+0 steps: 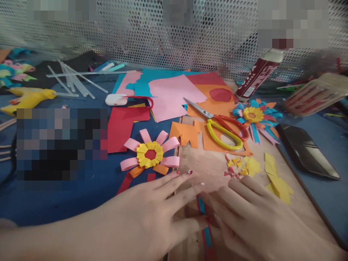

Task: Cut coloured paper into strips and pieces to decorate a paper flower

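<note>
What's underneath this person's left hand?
A blue-and-red strip runs beneath the thumb tip of the left hand, and brown board shows between the fingers. Whatever lies directly under the palm is covered.

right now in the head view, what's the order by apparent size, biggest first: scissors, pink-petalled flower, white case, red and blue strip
1. Scissors and pink-petalled flower: too alike in spread to rank.
2. Red and blue strip: judged by its visible part, since fingers cover some.
3. White case: smallest.
</note>
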Demonstrator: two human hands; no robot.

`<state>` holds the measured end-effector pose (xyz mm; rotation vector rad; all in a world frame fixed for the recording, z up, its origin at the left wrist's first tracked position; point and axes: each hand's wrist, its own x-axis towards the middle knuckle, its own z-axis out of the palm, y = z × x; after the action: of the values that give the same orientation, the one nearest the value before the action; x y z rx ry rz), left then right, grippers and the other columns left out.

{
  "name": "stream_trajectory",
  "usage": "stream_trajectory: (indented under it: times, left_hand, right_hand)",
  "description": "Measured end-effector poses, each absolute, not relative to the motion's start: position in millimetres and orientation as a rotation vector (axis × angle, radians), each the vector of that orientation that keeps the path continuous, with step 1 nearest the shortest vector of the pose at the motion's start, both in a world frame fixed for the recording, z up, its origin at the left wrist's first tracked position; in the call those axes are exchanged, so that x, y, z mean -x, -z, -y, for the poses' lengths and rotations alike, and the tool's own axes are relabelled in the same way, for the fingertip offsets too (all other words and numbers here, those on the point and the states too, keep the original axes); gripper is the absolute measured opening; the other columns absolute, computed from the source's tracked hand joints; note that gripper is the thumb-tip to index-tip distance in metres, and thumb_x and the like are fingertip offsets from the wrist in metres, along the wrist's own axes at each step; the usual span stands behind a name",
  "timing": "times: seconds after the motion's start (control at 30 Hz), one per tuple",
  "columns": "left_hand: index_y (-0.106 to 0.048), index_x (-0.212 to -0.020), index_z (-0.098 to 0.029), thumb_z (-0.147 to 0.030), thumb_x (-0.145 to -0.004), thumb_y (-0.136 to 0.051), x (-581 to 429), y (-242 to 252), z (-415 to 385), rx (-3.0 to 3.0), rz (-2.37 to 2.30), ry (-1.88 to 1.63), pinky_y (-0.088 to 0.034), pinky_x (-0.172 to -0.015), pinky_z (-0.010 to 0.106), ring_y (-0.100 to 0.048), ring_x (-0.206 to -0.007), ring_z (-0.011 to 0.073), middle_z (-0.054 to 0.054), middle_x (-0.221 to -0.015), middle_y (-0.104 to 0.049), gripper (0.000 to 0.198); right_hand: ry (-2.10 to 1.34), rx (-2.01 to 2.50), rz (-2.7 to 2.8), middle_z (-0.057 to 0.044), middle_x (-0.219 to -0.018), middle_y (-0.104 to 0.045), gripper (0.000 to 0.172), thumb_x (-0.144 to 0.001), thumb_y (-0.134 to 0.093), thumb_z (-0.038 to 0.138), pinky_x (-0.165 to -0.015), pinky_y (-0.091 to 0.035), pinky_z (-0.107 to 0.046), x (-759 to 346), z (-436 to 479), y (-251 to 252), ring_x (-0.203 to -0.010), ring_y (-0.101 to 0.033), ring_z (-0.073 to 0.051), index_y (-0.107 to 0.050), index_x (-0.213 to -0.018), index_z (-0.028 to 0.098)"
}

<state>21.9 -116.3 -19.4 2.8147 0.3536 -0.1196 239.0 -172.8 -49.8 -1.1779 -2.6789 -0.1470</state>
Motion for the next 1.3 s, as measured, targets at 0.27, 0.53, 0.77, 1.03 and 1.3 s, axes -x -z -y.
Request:
stream_trajectory:
  times: [0.27,0.53,0.77,1.03,1.3]
  left_hand:
    - [-0.044,-0.128,-0.032,-0.041,-0.077,-0.060,-16.3,24.4,113.9,-2.773,-0.331,0.112,-0.032,-0.103,0.044,-0.035,-0.128,0.0280,0.009,-0.143,-0.032,0.055]
    - [-0.035,-0.135,-0.024,-0.040,-0.081,-0.053,-14.4,24.6,115.7,-2.763,-0.322,0.048,-0.027,-0.107,0.040,-0.032,-0.129,0.0259,0.010,-0.143,-0.033,0.058]
    - [-0.032,-0.137,-0.014,-0.055,-0.077,-0.050,-14.0,30.0,122.3,-2.800,-0.417,0.105,-0.017,-0.111,0.038,-0.026,-0.133,0.0254,0.009,-0.144,-0.029,0.075]
    - [-0.036,-0.134,-0.009,-0.058,-0.077,-0.046,-17.8,30.4,122.6,-2.824,-0.411,0.136,-0.019,-0.111,0.038,-0.026,-0.133,0.0252,0.010,-0.144,-0.025,0.076]
    - [-0.038,-0.133,-0.010,-0.060,-0.075,-0.048,-17.7,29.5,123.7,-2.841,-0.418,0.135,-0.023,-0.109,0.042,-0.028,-0.131,0.0279,0.011,-0.143,-0.027,0.078]
  right_hand:
    - [0.186,1.152,2.740,0.003,-0.068,-0.054,0.008,-0.078,-0.049,0.023,-0.061,-0.028,-0.033,-240.0,174.0,52.8,-0.063,-0.045,-0.015,-0.056,-0.076,0.023]
    - [0.220,1.048,2.686,0.004,-0.057,-0.048,0.023,-0.080,-0.041,0.014,-0.057,-0.024,-0.031,-237.1,174.9,43.7,-0.054,-0.039,-0.013,-0.047,-0.059,0.021]
    - [0.136,1.051,2.685,0.004,-0.060,-0.050,0.023,-0.078,-0.044,0.010,-0.057,-0.023,-0.031,-233.1,182.2,54.5,-0.057,-0.039,-0.013,-0.050,-0.058,0.020]
    - [0.122,0.951,2.573,0.002,-0.063,-0.057,0.024,-0.086,-0.041,0.012,-0.054,-0.032,-0.029,-233.9,189.7,70.9,-0.056,-0.047,-0.010,-0.062,-0.078,0.020]
    - [0.138,0.991,2.534,0.003,-0.056,-0.056,0.024,-0.088,-0.041,0.012,-0.050,-0.032,-0.026,-234.1,201.7,74.5,-0.047,-0.044,-0.008,-0.063,-0.079,0.018]
